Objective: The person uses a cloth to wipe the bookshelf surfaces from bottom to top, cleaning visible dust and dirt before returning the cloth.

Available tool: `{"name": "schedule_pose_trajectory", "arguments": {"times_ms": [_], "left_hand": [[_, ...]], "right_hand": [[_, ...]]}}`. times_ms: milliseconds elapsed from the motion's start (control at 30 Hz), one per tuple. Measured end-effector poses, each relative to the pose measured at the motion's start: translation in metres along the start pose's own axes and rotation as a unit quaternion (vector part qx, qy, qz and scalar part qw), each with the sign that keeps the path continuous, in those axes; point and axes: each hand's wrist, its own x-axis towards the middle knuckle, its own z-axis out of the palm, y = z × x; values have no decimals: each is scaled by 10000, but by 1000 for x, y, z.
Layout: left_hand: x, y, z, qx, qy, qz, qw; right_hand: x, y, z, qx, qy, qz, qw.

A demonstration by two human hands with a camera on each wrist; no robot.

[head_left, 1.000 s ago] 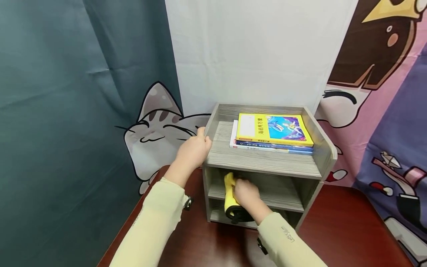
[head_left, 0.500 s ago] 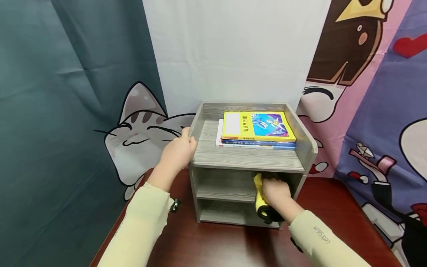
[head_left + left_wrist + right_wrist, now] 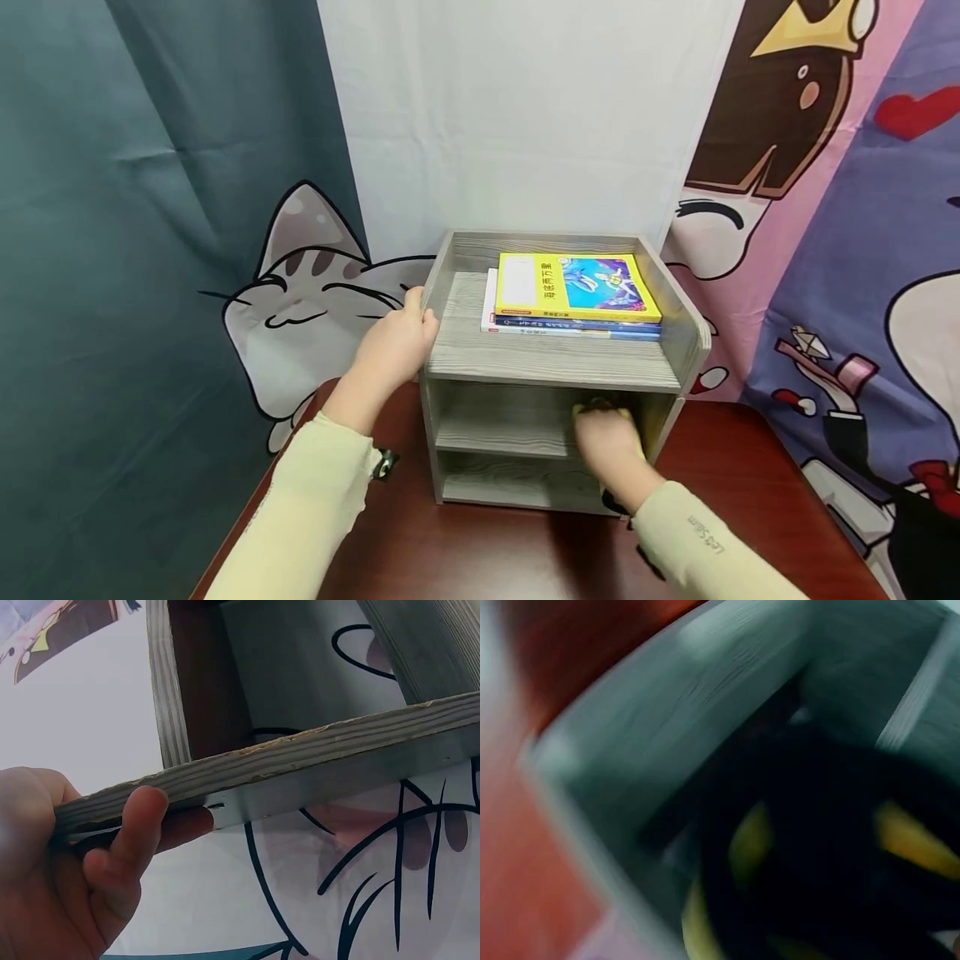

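A small grey wood-grain shelf unit (image 3: 551, 360) stands on the table. My left hand (image 3: 397, 337) grips its upper left side panel, and in the left wrist view the thumb and fingers curl round the panel's edge (image 3: 300, 746). My right hand (image 3: 609, 440) is in the right part of the middle compartment, curled over a yellow and black cloth (image 3: 911, 838). Only slivers of yellow show round that hand in the head view. In the blurred right wrist view the cloth's dark folds fill much of the frame, beside the compartment wall.
Several books (image 3: 577, 287) are stacked flat on the top shelf, a yellow one uppermost. The lower compartment (image 3: 517, 483) lies under the middle board. Cartoon-printed curtains (image 3: 525, 125) hang behind the dark red table (image 3: 480, 550).
My right hand has carried the cloth rightward along the compartment and then deeper in, where it is now mostly hidden. My left hand keeps its grip on the panel; the head view has turned right.
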Motion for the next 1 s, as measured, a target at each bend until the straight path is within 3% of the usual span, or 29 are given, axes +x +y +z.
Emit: {"name": "schedule_pose_trajectory", "arguments": {"times_ms": [33, 200, 333, 533, 800, 1000], "left_hand": [[-1, -2, -1, 3, -1, -14, 10000], [0, -3, -4, -30, -33, -49, 10000], [1, -1, -4, -76, -47, -9, 10000], [1, 0, 0, -57, 42, 55, 10000], [2, 3, 2, -24, 110, 152, 9998], [1, 0, 1, 4, 131, 81, 9999]], "right_hand": [[4, -6, 0, 353, -24, -17, 9994], [26, -45, 2, 1279, -964, 217, 9868], [43, -73, 5, 1754, -1131, 378, 9772], [57, -104, 8, 2232, -1345, 246, 9651], [69, -122, 4, 2109, -1596, -443, 9634], [68, -122, 6, 2043, -1423, -1268, 9602]]}}
